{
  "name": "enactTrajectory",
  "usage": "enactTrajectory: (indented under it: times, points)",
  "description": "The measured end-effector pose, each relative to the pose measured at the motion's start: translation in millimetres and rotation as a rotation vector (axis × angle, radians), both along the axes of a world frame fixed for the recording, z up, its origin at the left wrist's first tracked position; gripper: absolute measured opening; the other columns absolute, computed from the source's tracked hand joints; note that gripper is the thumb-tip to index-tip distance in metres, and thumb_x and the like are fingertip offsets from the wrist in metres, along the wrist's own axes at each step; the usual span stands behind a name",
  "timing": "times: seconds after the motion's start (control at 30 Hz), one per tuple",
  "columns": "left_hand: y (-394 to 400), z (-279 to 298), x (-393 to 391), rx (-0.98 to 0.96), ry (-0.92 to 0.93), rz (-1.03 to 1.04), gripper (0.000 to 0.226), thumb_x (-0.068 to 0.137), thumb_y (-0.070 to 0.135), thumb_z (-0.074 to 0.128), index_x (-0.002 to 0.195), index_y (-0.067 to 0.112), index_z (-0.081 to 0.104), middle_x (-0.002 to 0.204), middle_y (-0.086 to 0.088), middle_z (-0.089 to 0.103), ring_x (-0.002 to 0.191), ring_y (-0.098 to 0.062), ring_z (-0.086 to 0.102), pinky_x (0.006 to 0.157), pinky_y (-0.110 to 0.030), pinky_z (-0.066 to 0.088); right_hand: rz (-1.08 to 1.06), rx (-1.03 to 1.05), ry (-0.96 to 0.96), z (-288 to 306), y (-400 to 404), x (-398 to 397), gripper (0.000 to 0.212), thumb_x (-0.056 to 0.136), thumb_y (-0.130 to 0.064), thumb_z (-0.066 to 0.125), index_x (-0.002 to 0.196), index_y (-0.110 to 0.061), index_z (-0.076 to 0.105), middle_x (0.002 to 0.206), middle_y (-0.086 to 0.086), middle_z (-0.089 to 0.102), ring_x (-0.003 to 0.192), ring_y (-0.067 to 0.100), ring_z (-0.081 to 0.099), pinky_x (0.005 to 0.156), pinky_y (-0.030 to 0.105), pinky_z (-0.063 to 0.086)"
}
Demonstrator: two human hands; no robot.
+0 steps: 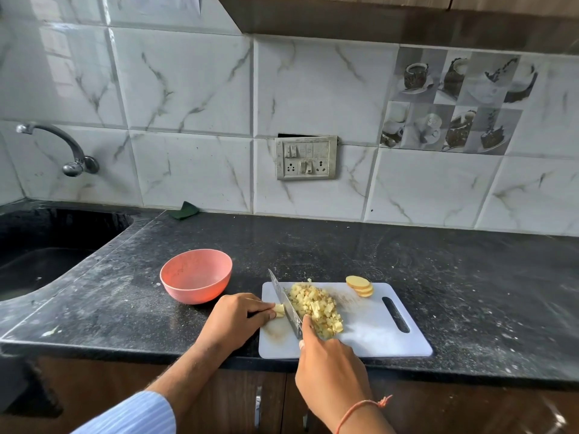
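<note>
Left hand [236, 314] is pinching a pale chunk [279, 310] in curled fingertips, touching the knife [283, 300]. Right hand [329, 361] is gripping that knife, forefinger lying along the blade. Just right of the fingers, a diced heap [316, 306] is sitting on the white board [376, 333]. Left of the knuckles, a pink bowl [195, 275] is standing on the speckled black counter [438, 261], with marble tiles [188, 89] rising behind.

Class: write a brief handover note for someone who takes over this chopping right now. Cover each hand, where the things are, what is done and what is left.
Left grip: pinches a small piece on the board, right beside the blade.
Right grip: holds the knife, forefinger on the blade, which stands between the piece and the dice.
Done: a pile of dice in the middle of the board.
Left: dice the held piece and the slices at the board's far edge. After that, probably move everything to the bowl, left of the board.
</note>
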State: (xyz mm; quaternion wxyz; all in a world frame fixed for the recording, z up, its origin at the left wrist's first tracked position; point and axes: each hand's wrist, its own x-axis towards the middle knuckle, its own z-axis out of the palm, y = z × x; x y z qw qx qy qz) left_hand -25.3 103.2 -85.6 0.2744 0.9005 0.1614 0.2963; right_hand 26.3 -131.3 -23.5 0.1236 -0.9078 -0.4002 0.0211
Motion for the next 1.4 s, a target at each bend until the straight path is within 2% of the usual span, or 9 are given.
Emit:
enactTrajectory:
  times: [0.2,0.37,0.57,0.7,0.9,1.03,1.23,1.4]
  points:
    - [-1,1,1,-0.037,-0.012,0.035,0.019,0.086,0.044,0.086,0.104,0.038,0.084,0.091,0.027,0.075,0.086,0.005,0.07,0.076,-0.019,0.056,-0.015,0.099,-0.007,10,-2,-1,0.063,0.11,-0.032,0.037,0.167,-0.028,0.011,0.11,0.003,0.072,0.097,0.019,0.069,0.081,0.036,0.06]
    - [0,1,2,-0.045,-0.006,0.022,0.017,0.085,0.045,0.086,0.102,0.04,0.084,0.092,0.028,0.075,0.087,0.007,0.07,0.077,-0.019,0.057,0.006,0.021,0.028,4,13,-10,0.067,0.108,-0.023,0.04,0.167,-0.026,0.011,0.101,0.005,0.068,0.093,0.023,0.066,0.079,0.039,0.059]
    - [2,0,-1,-0.016,0.015,-0.022,0.019,0.089,0.043,0.083,0.108,0.039,0.083,0.096,0.026,0.076,0.089,0.006,0.07,0.08,-0.023,0.058,-0.031,-0.089,0.027,7,31,-7,0.079,0.102,-0.013,0.045,0.168,-0.024,0.002,0.11,0.01,0.067,0.096,0.027,0.065,0.079,0.04,0.057]
    - [3,-2,-2,0.007,0.027,-0.015,0.023,0.091,0.046,0.08,0.113,0.039,0.081,0.099,0.026,0.076,0.091,0.007,0.07,0.083,-0.022,0.057,0.026,-0.086,-0.031,0,7,-4,0.073,0.107,-0.02,0.042,0.167,-0.025,0.0,0.107,0.01,0.07,0.091,0.026,0.067,0.077,0.04,0.059]
    - [-3,1,-5,-0.009,0.007,0.044,0.022,0.088,0.046,0.084,0.108,0.038,0.083,0.099,0.025,0.077,0.089,0.008,0.069,0.082,-0.018,0.056,0.015,0.042,-0.025,-5,2,2,0.064,0.109,-0.028,0.042,0.167,-0.025,0.015,0.1,0.001,0.072,0.088,0.018,0.069,0.077,0.036,0.061]
    - [-8,2,-6,-0.029,-0.029,0.067,0.018,0.085,0.041,0.087,0.101,0.035,0.085,0.091,0.024,0.077,0.086,0.007,0.07,0.078,-0.019,0.056,0.0,0.127,-0.02,1,-2,-2,0.061,0.11,-0.031,0.037,0.167,-0.027,0.016,0.106,0.001,0.072,0.095,0.019,0.069,0.08,0.036,0.059]
    - [-9,4,-7,-0.058,-0.038,0.037,0.017,0.084,0.036,0.089,0.101,0.034,0.085,0.094,0.027,0.077,0.089,0.012,0.07,0.082,-0.017,0.057,0.026,0.127,-0.007,6,-2,-13,0.061,0.111,-0.034,0.036,0.167,-0.029,0.012,0.107,0.001,0.071,0.095,0.02,0.068,0.072,0.032,0.051]
    - [-7,4,-6,-0.073,-0.034,0.039,0.015,0.084,0.034,0.089,0.099,0.035,0.085,0.091,0.031,0.075,0.089,0.013,0.07,0.082,-0.015,0.056,0.025,0.074,0.039,3,12,-14,0.064,0.109,-0.029,0.038,0.167,-0.027,0.013,0.102,0.002,0.071,0.092,0.021,0.068,0.078,0.037,0.059]
